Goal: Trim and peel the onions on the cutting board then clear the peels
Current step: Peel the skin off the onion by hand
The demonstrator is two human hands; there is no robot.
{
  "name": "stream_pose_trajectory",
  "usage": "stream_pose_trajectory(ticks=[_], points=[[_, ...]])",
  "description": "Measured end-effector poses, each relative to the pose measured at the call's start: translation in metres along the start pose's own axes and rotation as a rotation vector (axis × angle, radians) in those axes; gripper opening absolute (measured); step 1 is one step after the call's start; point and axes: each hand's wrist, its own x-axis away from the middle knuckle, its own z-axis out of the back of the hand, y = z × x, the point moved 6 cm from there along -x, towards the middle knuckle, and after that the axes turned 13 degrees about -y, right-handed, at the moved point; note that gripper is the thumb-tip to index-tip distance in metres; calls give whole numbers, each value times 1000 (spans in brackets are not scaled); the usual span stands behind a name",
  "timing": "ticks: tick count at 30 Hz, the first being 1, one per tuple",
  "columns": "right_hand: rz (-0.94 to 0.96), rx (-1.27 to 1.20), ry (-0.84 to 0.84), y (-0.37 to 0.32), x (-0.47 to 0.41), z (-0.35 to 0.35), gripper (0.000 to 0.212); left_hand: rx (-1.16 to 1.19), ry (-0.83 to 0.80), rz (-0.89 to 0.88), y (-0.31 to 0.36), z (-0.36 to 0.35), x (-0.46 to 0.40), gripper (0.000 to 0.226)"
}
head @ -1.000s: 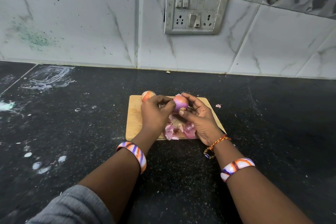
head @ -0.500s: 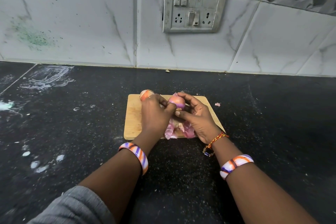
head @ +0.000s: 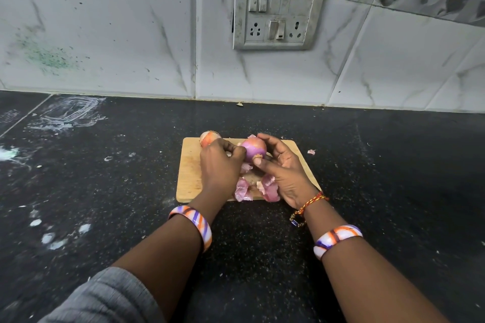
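Right hand (head: 284,173) fingers (head: 267,139) curled over the far side of the onion (head: 253,149), thumb pinching a bit of skin at its near end. Left hand (head: 219,165) fingers bent against the onion's left side, steadying it above the cutting board (head: 189,173). Onion looked mostly stripped: smooth, glossy, purple-pink, a dry scrap left by the thumb. Second onion (head: 208,138) at the board's far-left edge wore orange papery skin, so unpeeled, I'd say. Peels (head: 244,190) piled on the near part of the board, one scrap (head: 311,151) on the table right of it. Roughly halfway; clearing not started.
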Motion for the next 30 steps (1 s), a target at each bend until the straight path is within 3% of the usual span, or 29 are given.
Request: stream_pose_trajectory(ticks=[8, 15, 19, 30], points=[[19, -247, 42, 5, -3, 6, 45, 3, 8, 24, -2, 0, -1, 11], [4, -122, 67, 8, -3, 7, 50, 211, 11, -75, 0, 1, -1, 14], [-10, -47, 88, 8, -3, 5, 45, 143, -29, -170, 10, -1, 4, 18], [-25, 20, 95, 7, -2, 6, 48, 159, -70, -176, 8, 2, 3, 17]])
